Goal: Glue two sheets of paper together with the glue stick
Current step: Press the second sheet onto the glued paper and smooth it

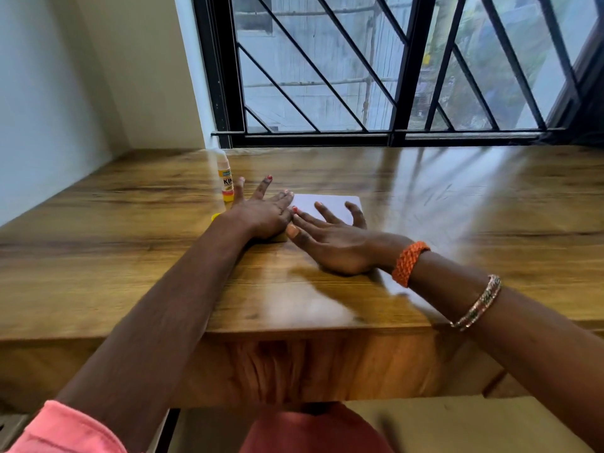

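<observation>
White paper lies flat on the wooden table, mostly covered by both hands. My left hand rests palm down on its left part, fingers spread. My right hand lies flat on its near right part, fingers apart. Whether it is one sheet or two stacked I cannot tell. The glue stick stands upright just left of my left hand, uncapped, white glue showing on top. A yellow cap peeks out beside my left wrist.
A barred window runs along the table's far edge. A pale wall bounds the left side. The table's front edge is close to my body. Bracelets sit on my right wrist.
</observation>
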Tool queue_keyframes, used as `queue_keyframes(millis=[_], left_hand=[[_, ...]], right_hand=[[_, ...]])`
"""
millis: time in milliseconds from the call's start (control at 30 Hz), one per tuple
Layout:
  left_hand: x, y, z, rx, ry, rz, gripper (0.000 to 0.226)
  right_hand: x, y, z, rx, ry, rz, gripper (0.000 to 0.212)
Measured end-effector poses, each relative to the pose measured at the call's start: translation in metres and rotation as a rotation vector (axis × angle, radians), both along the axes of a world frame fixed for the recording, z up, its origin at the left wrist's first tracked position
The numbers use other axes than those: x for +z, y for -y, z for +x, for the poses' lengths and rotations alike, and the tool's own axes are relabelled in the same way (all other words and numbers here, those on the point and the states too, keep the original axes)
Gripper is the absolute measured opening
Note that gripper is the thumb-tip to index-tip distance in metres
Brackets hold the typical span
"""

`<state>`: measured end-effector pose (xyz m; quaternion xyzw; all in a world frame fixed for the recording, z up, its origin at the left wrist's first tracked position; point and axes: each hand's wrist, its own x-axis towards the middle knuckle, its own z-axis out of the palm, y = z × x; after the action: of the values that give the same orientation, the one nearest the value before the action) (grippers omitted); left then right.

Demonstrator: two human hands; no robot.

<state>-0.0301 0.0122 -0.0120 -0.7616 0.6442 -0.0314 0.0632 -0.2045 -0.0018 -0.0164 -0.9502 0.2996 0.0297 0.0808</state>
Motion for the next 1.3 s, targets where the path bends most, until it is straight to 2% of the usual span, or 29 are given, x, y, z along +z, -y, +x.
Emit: queue_keyframes(millis=[100, 267, 367, 467, 633, 733, 900, 1000, 1133, 1300], left_hand=[[0.001, 0.0, -0.002, 0.007, -0.013, -0.002, 0.053], [0.0, 0.002, 0.001, 0.019, -0.096, 0.018, 0.054], [-0.002, 0.002, 0.005, 0.021, -0.112, 0.028, 0.063], [-0.001, 0.004, 0.008, 0.014, -0.078, 0.041, 0.071], [0.0, 0.002, 0.006, 0.007, -0.029, 0.021, 0.073], [0.004, -0.003, 0.003, 0.045, -0.042, 0.025, 0.077], [0.014, -0.012, 0.008, 0.109, -0.074, 0.063, 0.076], [0.019, -0.013, 0.006, 0.128, -0.053, 0.04, 0.085], [0.022, -0.013, 0.011, 0.169, -0.045, 0.046, 0.095], [0.023, -0.014, 0.016, 0.203, -0.107, 0.132, 0.101]], right_hand=[[0.007, 0.014, -0.009, -0.053, -0.021, 0.041, 0.068], [0.018, 0.047, -0.021, -0.308, -0.081, 0.012, 0.074], [0.017, 0.052, -0.019, -0.335, -0.106, -0.03, 0.077], [0.012, 0.048, -0.012, -0.296, -0.086, -0.055, 0.08], [0.002, 0.034, 0.003, -0.026, 0.038, 0.075, 0.069], [0.004, 0.047, -0.003, -0.074, 0.023, 0.074, 0.066], [0.008, 0.059, -0.004, -0.2, -0.073, -0.009, 0.077], [0.005, 0.049, 0.009, -0.124, -0.044, -0.025, 0.079], [-0.001, 0.037, 0.021, 0.066, 0.032, 0.018, 0.069], [0.009, 0.055, 0.024, -0.07, -0.008, -0.029, 0.062]])
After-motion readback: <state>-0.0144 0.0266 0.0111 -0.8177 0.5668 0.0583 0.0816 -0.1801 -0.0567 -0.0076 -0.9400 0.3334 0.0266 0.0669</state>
